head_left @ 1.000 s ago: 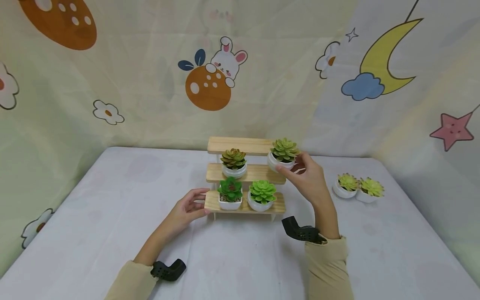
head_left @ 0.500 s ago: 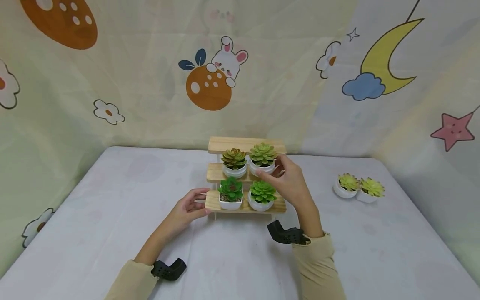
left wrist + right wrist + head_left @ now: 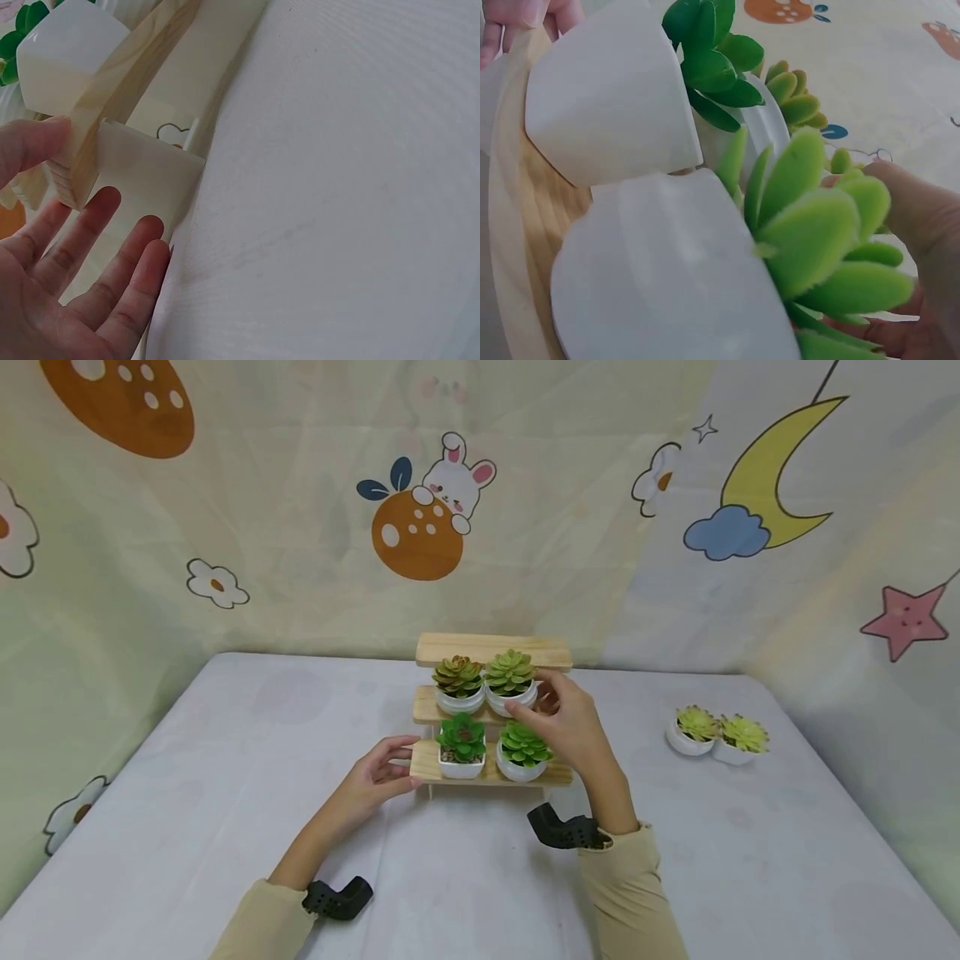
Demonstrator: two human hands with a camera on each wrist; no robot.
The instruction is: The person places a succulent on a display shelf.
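Potted succulents: we count six, four on the stand and two on the desk (image 3: pixel 450 868).
Wooden stand (image 3: pixel 491 650): one, with three stepped boards, near the back of the desk.
Middle board (image 3: pixel 425 705): we see two plants side by side, a red-tipped succulent (image 3: pixel 459 683) and, to its right, a pale green succulent (image 3: pixel 510 677); whether their pots touch we cannot tell.
Lower board (image 3: pixel 423 765): two more, a dark green succulent (image 3: pixel 461 745) in a squarish white pot and a bright green succulent (image 3: pixel 523 747) in a round one, a gap between them.
Right grip (image 3: pixel 566 718): narrow, holding the pale green plant's white pot between thumb and fingers.
Left grip (image 3: pixel 378 772): holding the lower board's left end, thumb on top, the other fingers spread below.
Off to the right: we find two yellow-green succulents, one (image 3: pixel 693 731) beside the other (image 3: pixel 741 740), well apart from the stand.
In the way: the bright green plant fills the right wrist view and hides most of what the right grip holds.
Wrists: two black devices, one (image 3: pixel 337 900) at the left cuff, one (image 3: pixel 568 831) at the right.
Backdrop (image 3: pixel 300 510): we see a printed cloth with one rabbit (image 3: pixel 453 485), one moon (image 3: pixel 772 477) and one star (image 3: pixel 905 620).
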